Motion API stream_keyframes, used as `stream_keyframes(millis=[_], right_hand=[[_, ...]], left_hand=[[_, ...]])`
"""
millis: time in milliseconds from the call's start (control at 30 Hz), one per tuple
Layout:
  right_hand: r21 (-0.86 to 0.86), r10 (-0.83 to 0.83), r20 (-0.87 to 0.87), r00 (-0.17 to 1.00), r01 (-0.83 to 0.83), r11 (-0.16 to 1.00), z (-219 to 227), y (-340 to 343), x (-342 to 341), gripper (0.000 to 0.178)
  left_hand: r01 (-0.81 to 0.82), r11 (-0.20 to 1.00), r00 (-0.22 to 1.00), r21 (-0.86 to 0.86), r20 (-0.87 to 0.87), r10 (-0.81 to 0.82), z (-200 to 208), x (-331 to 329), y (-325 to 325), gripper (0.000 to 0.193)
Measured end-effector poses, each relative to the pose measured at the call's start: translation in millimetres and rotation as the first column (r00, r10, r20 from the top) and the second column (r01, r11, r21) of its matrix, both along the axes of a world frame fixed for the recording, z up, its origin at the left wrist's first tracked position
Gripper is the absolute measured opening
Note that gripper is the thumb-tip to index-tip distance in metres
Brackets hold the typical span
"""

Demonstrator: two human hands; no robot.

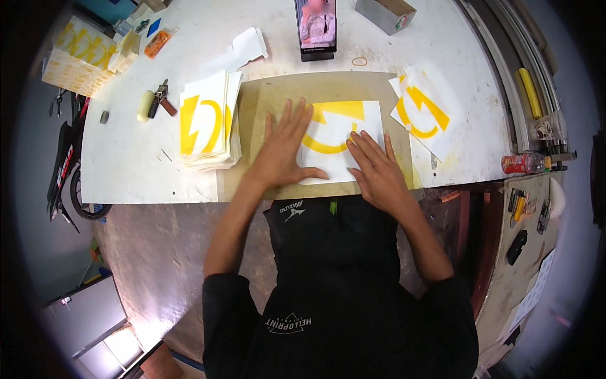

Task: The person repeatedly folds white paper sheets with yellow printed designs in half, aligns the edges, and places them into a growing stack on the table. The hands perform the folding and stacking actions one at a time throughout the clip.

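A white sheet with a yellow print (341, 110) lies on a brownish mat (265, 88) in front of me. My left hand (284, 148) rests on the sheet's left edge, fingers spread and pointing away, thumb stretched to the right over the paper. My right hand (377, 165) lies on the sheet's right part with its fingers stretched out. Neither hand grips anything. Left of the mat stands a thick stack of similar yellow-printed white papers (205, 123). To the right a few loose printed sheets (423, 114) overlap at angles.
A phone (317, 28) stands upright at the far middle beside a grey box (386, 14). Keys (163, 101) lie left of the stack, with a box of printed pieces (79, 60) farther back. A red-labelled bottle (525, 164) lies at the right edge.
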State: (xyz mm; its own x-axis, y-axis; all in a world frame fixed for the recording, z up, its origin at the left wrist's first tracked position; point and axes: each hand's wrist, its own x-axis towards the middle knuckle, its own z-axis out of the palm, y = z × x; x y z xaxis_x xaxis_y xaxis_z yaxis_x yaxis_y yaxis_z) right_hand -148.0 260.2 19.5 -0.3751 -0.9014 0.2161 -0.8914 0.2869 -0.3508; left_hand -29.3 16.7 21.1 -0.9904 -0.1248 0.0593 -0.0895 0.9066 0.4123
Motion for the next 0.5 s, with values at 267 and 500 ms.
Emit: stream_keyframes(millis=[267,500], right_hand=[[-0.134,0.064,-0.008,0.998,-0.065,0.989,-21.2,1.5,-7.9,0.04],[-0.19,0.0,-0.108,0.994,-0.021,0.981,-28.3,-2.6,3.3,0.04]], left_hand=[[-0.002,0.998,0.968,-0.056,-0.249,-0.012,-23.8,26.2,56.6,0.037],[-0.1,0.986,0.934,-0.132,-0.354,0.048,-38.6,29.1,63.2,0.037]])
